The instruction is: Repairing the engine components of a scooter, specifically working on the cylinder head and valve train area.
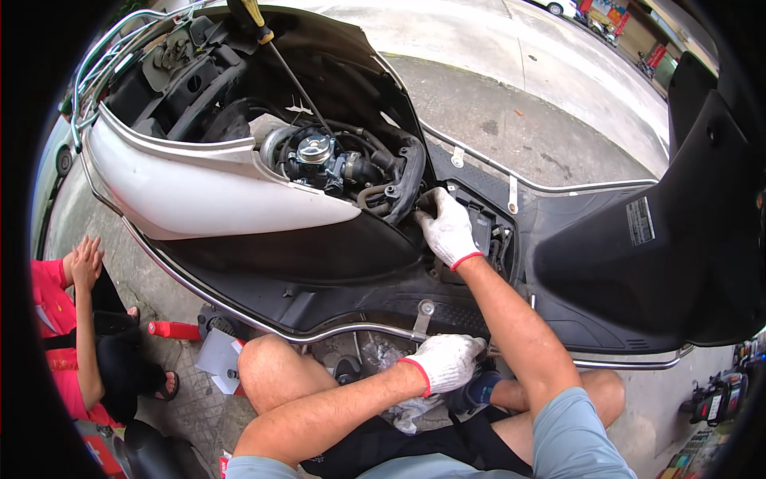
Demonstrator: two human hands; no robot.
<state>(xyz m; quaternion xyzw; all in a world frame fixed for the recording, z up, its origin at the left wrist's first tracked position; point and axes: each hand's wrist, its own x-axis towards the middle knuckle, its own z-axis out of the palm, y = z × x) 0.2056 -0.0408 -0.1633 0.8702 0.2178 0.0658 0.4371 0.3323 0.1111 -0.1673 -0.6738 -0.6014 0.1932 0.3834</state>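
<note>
A scooter with its seat area opened up lies across in front of me, its white side panel (207,191) facing me. My right hand (448,231), in a white knit glove with a red cuff, reaches to the black frame end beside the open floor compartment (483,227). Its fingers are pinched there; what they grip is hidden. My left hand (447,363), gloved the same way, is curled closed just below the chrome side rail (367,327); its fingertips and anything in them cannot be made out. A round metal-topped carburetor (315,149) sits exposed among hoses, left of my right hand.
A long screwdriver (259,24) with a yellow and black handle leans into the engine bay. At left sits a person in red (64,319) with hands together. A red bottle (174,330) and an open white box (219,359) rest on the ground, near crumpled clear plastic (383,355).
</note>
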